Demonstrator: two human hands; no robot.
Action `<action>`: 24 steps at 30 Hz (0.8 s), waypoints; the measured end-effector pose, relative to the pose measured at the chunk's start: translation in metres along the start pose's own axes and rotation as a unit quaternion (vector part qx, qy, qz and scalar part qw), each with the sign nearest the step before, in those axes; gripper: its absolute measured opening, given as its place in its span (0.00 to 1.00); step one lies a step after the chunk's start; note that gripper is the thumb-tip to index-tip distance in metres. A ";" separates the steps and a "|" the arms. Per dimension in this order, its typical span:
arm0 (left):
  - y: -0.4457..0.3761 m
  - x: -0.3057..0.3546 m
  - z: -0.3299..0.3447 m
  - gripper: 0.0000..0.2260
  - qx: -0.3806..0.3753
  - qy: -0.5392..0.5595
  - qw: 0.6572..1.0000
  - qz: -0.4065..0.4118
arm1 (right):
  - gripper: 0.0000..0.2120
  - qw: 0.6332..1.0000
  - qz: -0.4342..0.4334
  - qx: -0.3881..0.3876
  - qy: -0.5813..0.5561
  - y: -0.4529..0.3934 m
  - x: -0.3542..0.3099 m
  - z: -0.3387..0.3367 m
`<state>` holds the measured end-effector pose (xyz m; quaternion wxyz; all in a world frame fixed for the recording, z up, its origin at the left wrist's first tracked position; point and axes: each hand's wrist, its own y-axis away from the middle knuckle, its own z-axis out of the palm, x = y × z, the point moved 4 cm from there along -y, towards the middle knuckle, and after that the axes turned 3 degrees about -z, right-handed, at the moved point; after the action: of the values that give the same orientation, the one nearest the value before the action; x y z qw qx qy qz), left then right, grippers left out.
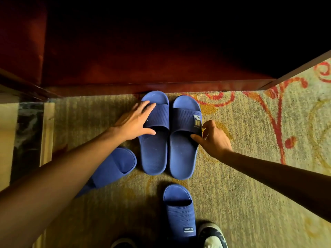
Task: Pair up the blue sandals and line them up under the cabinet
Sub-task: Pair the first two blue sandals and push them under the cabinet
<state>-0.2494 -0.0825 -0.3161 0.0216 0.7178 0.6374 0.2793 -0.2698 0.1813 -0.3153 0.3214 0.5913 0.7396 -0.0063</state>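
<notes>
We are looking down at a patterned carpet (pixel 241 140) in front of a dark red cabinet (pixel 143 68). Two blue sandals are lying side by side, touching, with their toes at the cabinet's bottom edge: the left sandal (pixel 155 140) and the right sandal (pixel 184 140), which is carrying a label on its strap. Our left hand (pixel 136 120) is resting on the outer side of the left sandal's strap, its fingers (pixel 148 106) spread and flat, the thumb lying across the footbed just behind the strap. Our right hand (pixel 213 138) is pinching the outer edge of the right sandal's strap between thumb and curled fingers (pixel 207 125). A third sandal (pixel 114 167) is lying angled under our left forearm, and a fourth sandal (pixel 180 210) is lying nearer us, beside a shoe (pixel 213 235).
</notes>
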 end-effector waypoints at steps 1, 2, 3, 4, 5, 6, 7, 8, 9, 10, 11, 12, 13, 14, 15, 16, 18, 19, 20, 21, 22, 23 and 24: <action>0.003 0.009 -0.006 0.36 0.044 -0.048 0.997 0.048 | 0.23 0.999 -0.031 0.019 0.008 0.005 -0.004 -0.004; 0.007 0.019 -0.011 0.29 0.103 -0.095 0.985 0.098 | 0.23 0.995 -0.090 0.037 0.025 0.011 -0.012 -0.007; 0.014 0.030 -0.012 0.22 0.158 -0.124 0.970 0.138 | 0.21 0.985 -0.161 0.041 0.051 0.019 -0.022 -0.008; 0.022 0.041 -0.010 0.16 0.189 -0.139 0.956 0.175 | 0.19 0.969 -0.231 0.030 0.080 0.027 -0.032 -0.007; 0.030 0.052 -0.002 0.12 0.192 -0.147 0.947 0.211 | 0.17 0.953 -0.284 0.010 0.106 0.035 -0.040 -0.002; 0.038 0.062 0.008 0.09 0.180 -0.152 0.942 0.237 | 0.16 0.944 -0.307 -0.017 0.122 0.042 -0.047 0.005; 0.045 0.070 0.020 0.05 0.155 -0.150 0.945 0.245 | 0.16 0.944 -0.301 -0.047 0.127 0.046 -0.050 0.014; 0.049 0.075 0.029 0.03 0.130 -0.140 0.954 0.229 | 0.18 0.951 -0.274 -0.074 0.125 0.047 -0.052 0.023; 0.051 0.075 0.036 0.05 0.112 -0.118 0.969 0.186 | 0.20 0.958 -0.242 -0.093 0.120 0.046 -0.052 0.033; 0.051 0.073 0.041 0.10 0.102 -0.088 0.983 0.127 | 0.23 0.965 -0.210 -0.106 0.114 0.043 -0.052 0.041; 0.050 0.068 0.044 0.16 0.090 -0.057 0.992 0.069 | 0.26 0.972 -0.182 -0.107 0.106 0.038 -0.053 0.045; 0.048 0.064 0.045 0.22 0.078 -0.035 0.996 0.030 | 0.28 0.977 -0.162 -0.101 0.095 0.033 -0.055 0.048; 0.046 0.061 0.045 0.26 0.060 -0.026 0.998 0.014 | 0.30 0.980 -0.151 -0.095 0.083 0.028 -0.056 0.050; 0.043 0.058 0.046 0.28 0.041 -0.021 0.999 0.016 | 0.32 0.981 -0.150 -0.092 0.077 0.024 -0.058 0.053; 0.041 0.056 0.046 0.29 0.024 -0.020 0.999 0.023 | 0.33 0.981 -0.152 -0.093 0.074 0.021 -0.060 0.054; 0.038 0.054 0.046 0.30 0.011 -0.019 0.999 0.027 | 0.34 0.981 -0.153 -0.094 0.072 0.019 -0.061 0.056; 0.034 0.051 0.049 0.32 -0.013 -0.017 1.000 0.022 | 0.35 0.980 -0.157 -0.098 0.070 0.019 -0.060 0.057; 0.035 0.051 0.051 0.33 -0.025 -0.015 0.999 0.019 | 0.37 0.979 -0.164 -0.101 0.072 0.021 -0.061 0.057; 0.036 0.051 0.052 0.34 -0.033 -0.014 0.999 0.018 | 0.38 0.977 -0.173 -0.101 0.076 0.023 -0.061 0.057; 0.038 0.052 0.053 0.35 -0.037 -0.011 0.999 0.016 | 0.38 0.976 -0.178 -0.100 0.079 0.025 -0.062 0.056; 0.041 0.053 0.052 0.35 -0.037 -0.007 0.999 0.015 | 0.39 0.975 -0.182 -0.097 0.077 0.028 -0.064 0.054; 0.045 0.055 0.050 0.35 -0.029 -0.006 0.999 0.021 | 0.39 0.975 -0.186 -0.092 0.074 0.031 -0.066 0.051; 0.049 0.057 0.047 0.35 -0.010 -0.009 0.999 0.032 | 0.39 0.975 -0.193 -0.087 0.071 0.035 -0.068 0.048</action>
<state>-0.1830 -0.0232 -0.3157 0.0260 0.7404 0.6107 0.2798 -0.2098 0.1141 -0.3079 0.3109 0.4064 0.8583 0.0385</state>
